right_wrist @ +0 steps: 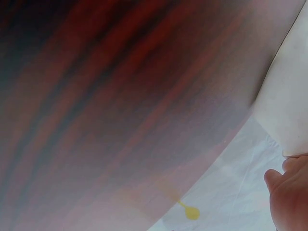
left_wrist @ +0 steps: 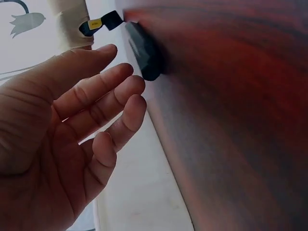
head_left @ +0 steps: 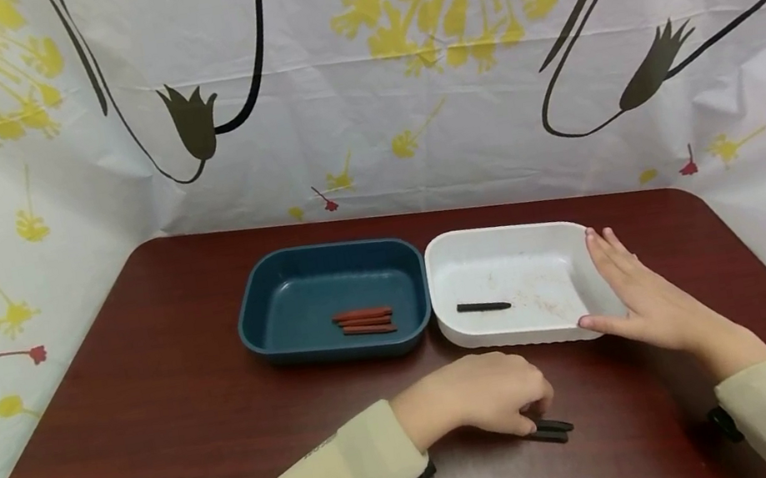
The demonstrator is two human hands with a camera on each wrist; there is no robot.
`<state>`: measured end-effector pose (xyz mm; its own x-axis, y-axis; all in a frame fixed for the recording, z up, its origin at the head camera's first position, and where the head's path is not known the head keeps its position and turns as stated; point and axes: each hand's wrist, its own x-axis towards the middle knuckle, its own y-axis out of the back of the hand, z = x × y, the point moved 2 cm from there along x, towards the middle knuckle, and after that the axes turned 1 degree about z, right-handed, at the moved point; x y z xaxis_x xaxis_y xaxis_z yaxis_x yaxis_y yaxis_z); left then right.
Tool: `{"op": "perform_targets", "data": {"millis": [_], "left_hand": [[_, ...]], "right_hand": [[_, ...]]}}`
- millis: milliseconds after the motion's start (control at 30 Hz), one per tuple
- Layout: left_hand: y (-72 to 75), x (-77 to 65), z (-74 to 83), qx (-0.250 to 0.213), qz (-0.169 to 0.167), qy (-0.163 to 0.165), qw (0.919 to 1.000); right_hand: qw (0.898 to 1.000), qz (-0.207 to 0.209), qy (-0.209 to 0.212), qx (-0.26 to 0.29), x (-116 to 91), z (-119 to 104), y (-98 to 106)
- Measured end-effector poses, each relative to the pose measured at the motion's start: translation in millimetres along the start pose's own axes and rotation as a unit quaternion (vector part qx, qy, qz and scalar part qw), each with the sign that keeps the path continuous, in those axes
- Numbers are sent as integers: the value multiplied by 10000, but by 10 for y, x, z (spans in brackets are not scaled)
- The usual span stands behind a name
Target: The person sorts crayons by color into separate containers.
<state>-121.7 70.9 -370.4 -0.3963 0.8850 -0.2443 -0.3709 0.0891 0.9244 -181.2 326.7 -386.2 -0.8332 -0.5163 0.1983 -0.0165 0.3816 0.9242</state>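
My left hand point(head_left: 488, 393) is low over the table, next to a couple of dark crayon-like sticks point(head_left: 555, 432). Its fingers point(left_wrist: 126, 113) are loosely bent in the left wrist view, with a gap between thumb and fingertips. The dark sticks point(left_wrist: 144, 53) lie just past those fingertips on the tabletop. With straight fingers, my right hand point(head_left: 648, 304) rests against the right end of a white dish point(head_left: 520, 330). One black stick point(head_left: 483, 307) lies inside that dish. The right wrist view catches only part of the right hand point(right_wrist: 291, 192) at the dish's edge.
A dark blue dish point(head_left: 326, 354) adjoins the white one on the left and holds several reddish-brown sticks point(head_left: 365, 321). Reddish crumbs dot the white dish's floor. Both dishes stand on a dark red wooden table point(head_left: 119, 435), with a patterned white sheet point(head_left: 331, 112) hanging behind.
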Motion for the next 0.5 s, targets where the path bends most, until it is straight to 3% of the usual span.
{"op": "perform_targets", "data": {"millis": [233,500], "left_hand": [[-39,29,15,127,-67,206,9997],[-86,52,-12,15,-62,181,9998]], "right_hand": [[10000,-26,-36,-14,-1,-10,4],[10000,-18,-44,58,-11,-16,2]]}}
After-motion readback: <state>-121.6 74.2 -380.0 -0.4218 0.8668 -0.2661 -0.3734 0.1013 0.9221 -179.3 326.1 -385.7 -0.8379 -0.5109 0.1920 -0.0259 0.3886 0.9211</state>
